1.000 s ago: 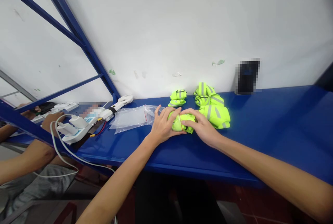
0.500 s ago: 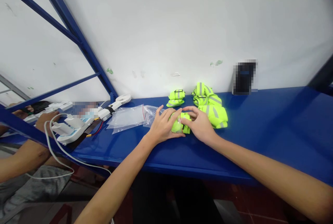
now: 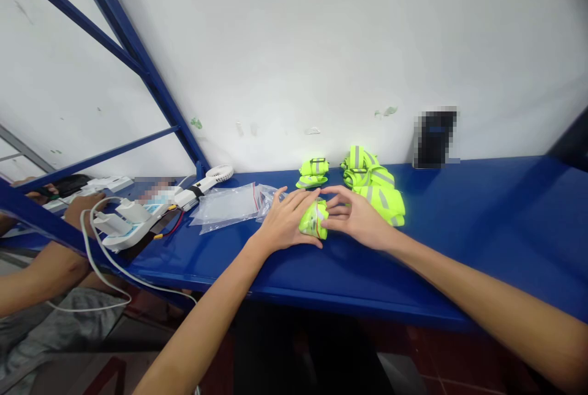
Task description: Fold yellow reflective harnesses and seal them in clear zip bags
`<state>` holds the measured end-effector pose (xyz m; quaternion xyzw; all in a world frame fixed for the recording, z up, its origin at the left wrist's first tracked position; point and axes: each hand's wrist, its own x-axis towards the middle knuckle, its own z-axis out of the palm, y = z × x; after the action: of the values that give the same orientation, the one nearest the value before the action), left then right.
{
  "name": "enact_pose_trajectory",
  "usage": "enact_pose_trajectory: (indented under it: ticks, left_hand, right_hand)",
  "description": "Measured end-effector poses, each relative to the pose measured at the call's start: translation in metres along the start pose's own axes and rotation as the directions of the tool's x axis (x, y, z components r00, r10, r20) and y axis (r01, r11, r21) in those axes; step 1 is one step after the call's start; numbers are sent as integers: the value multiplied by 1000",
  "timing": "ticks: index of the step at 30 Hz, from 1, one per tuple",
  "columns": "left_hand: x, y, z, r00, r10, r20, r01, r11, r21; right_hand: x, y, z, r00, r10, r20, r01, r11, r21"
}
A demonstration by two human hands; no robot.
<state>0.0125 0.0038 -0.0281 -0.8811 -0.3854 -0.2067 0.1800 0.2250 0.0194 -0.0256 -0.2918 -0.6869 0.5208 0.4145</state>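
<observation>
A folded neon-yellow reflective strap bundle (image 3: 314, 221) sits between my hands above the blue table, with clear plastic bag film and a red seal line around its right end. My left hand (image 3: 283, 221) is wrapped over its left side, thumb below and fingers above. The curled fingertips of my right hand (image 3: 361, 217) press on its right edge. Part of the bundle is hidden under my left fingers. Behind lie two small reflective rolls (image 3: 314, 167) and, to the right, a heap of reflective straps (image 3: 379, 196) with grey bands.
Flat clear zip bags (image 3: 227, 206) and a crumpled bag (image 3: 266, 198) lie left of my hands. Farther left are a white handheld fan (image 3: 218, 176) and a power strip (image 3: 128, 229) with cables. A co-worker's arm (image 3: 50, 269) is beyond the blue frame. A dark blurred box (image 3: 434, 141) leans on the wall.
The bundle now sits deeper in the clear bag, and its red seal line shows at the right end. My right fingers have curled in against that end; the view has shifted slightly.
</observation>
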Motion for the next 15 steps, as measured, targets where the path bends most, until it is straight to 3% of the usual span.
enact_pose_trajectory:
  ticks: [4, 7, 15]
  left_hand:
    - [1, -1, -2, 1000, -2, 8, 2, 1000, -5]
    - [4, 2, -1, 1000, 22, -16, -22, 1000, -6]
    - [13, 10, 2, 996, 84, 13, -84, 996, 33]
  right_hand:
    - [-4, -1, 9, 994, -85, -62, 78, 992, -97]
    - [-5, -1, 18, 988, -93, -124, 70, 981, -183]
    - [0, 10, 32, 976, -56, -209, 66, 997, 39]
